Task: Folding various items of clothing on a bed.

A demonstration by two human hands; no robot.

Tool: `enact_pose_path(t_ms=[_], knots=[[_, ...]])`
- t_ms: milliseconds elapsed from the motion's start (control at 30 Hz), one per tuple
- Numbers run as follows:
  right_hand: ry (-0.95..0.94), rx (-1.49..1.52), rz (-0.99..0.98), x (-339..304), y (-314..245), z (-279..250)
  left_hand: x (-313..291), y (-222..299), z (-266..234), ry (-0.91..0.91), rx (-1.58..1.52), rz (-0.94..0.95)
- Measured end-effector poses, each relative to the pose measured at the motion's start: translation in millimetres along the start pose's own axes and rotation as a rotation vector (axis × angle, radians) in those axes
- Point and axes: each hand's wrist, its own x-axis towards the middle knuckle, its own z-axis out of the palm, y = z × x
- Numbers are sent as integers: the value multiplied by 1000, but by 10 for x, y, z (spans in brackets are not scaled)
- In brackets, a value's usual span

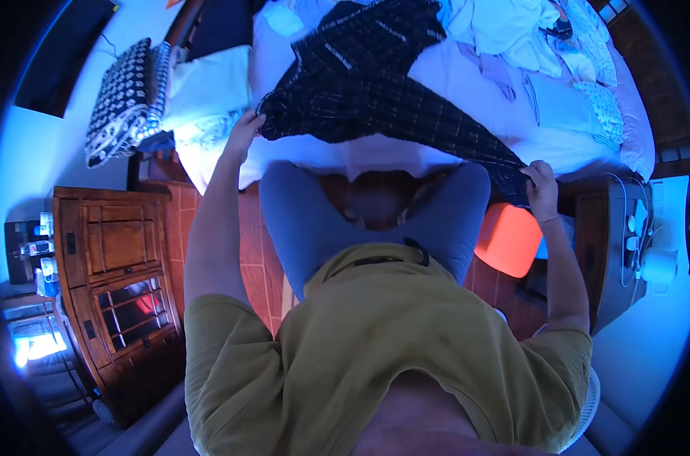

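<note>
A dark garment (360,91) with thin pale check lines lies spread over the near part of the bed (383,152). One long narrow part, like a sleeve, stretches toward the right. My left hand (244,135) pinches the garment's bunched left end just above the bed's edge. Out to the right, my right hand (542,191) grips the end of the narrow part, and some cloth hangs down below the fingers. Between both hands the fabric is drawn out wide. Its far part rests on the pale bedding.
Folded pale clothes (561,102) and a loose white heap (504,30) lie on the bed's right side. White folded cloth (208,87) sits at left, beside a patterned textile (121,99). A wooden cabinet (121,251) stands left; an orange-red rounded object (510,239) is below my right hand.
</note>
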Motion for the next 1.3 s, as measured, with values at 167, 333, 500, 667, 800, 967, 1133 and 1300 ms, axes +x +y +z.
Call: enact_pose_path(t_ms=[167,333,500,667,800,967,1133,1300], knots=[[17,11,108,-184,207,243,-310,-422,-64,117,353,258],[99,-69,107,53,179,95,-248,-658,-65,425,371,270],[156,-53,108,92,39,-38,-486,-857,317,678,444,343],[193,0,102,187,-117,-87,-889,-389,750,753,485,514],[189,60,196,171,96,21,-916,179,940,686,609,776],[182,88,234,127,188,99,-761,367,1075,431,883,885],[168,130,255,85,152,145,-446,-33,998,277,1058,830],[169,186,258,3,190,203,-522,-244,1029,294,1085,828]])
